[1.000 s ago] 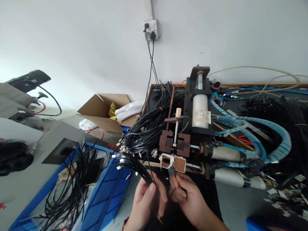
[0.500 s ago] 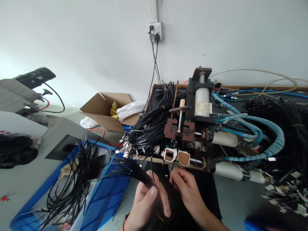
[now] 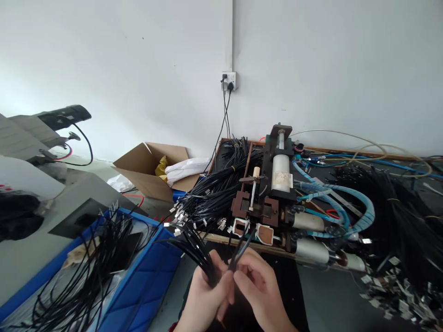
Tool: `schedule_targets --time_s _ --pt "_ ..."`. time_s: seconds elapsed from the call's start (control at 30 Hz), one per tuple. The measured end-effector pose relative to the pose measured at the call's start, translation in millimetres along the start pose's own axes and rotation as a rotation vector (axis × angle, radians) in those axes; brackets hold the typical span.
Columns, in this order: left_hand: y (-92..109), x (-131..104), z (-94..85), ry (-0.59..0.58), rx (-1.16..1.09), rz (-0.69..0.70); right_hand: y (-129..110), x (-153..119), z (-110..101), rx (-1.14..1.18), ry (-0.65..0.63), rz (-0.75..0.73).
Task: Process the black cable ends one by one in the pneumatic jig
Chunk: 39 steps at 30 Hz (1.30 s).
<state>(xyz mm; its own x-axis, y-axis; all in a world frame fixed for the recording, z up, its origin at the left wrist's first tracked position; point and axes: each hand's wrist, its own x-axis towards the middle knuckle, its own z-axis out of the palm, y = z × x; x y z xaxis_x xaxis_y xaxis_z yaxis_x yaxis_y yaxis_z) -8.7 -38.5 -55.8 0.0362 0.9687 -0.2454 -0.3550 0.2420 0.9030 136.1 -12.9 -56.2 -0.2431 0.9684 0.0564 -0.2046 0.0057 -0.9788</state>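
Note:
My left hand (image 3: pixel 207 295) is closed around a bundle of thin black cables (image 3: pixel 195 251), whose loose ends fan out up and to the left. Close against it, my right hand (image 3: pixel 259 286) pinches a few black cable strands (image 3: pixel 241 249) between thumb and fingers, their ends pointing up and to the right. The fingertips of both hands meet, so it is hard to see which strands each one grips. Just beyond them stands a pneumatic clamping machine (image 3: pixel 256 207) with two white-edged brown pads (image 3: pixel 265 234).
On the left sits a blue bin (image 3: pixel 145 286) of black cables. A cardboard box (image 3: pixel 138 168) holds white and yellow wrapping. Cables with metal tips (image 3: pixel 214 198) pile left of the machine, and more cables (image 3: pixel 391 203) lie right of its blue hoses (image 3: pixel 367 212).
My right hand has moved left to meet my left hand and now pinches strands beside the bundle. The view has tilted upward and shifted slightly.

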Motion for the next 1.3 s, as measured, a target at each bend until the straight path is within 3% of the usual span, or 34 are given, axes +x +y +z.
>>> schedule_targets --time_s 0.2,0.43,0.57,0.73,1.3 --pt "-2.1 2.9 5.7 0.066 0.091 0.032 15.2 11.1 5.2 0.326 -0.014 0.247" --pt "-2.2 9.5 -3.5 0.266 0.14 0.245 24.7 14.0 -3.1 0.373 0.105 0.256" --pt "-2.7 10.3 -3.5 0.138 0.038 0.253 30.1 15.0 -7.0 0.58 0.053 0.364" --pt "1.2 11.9 -0.3 0.011 0.073 0.303 32.3 18.2 -10.1 0.685 0.045 0.407" --pt "4.8 15.8 -1.4 0.021 0.023 0.261 47.9 29.6 -9.1 0.84 -0.031 0.375"
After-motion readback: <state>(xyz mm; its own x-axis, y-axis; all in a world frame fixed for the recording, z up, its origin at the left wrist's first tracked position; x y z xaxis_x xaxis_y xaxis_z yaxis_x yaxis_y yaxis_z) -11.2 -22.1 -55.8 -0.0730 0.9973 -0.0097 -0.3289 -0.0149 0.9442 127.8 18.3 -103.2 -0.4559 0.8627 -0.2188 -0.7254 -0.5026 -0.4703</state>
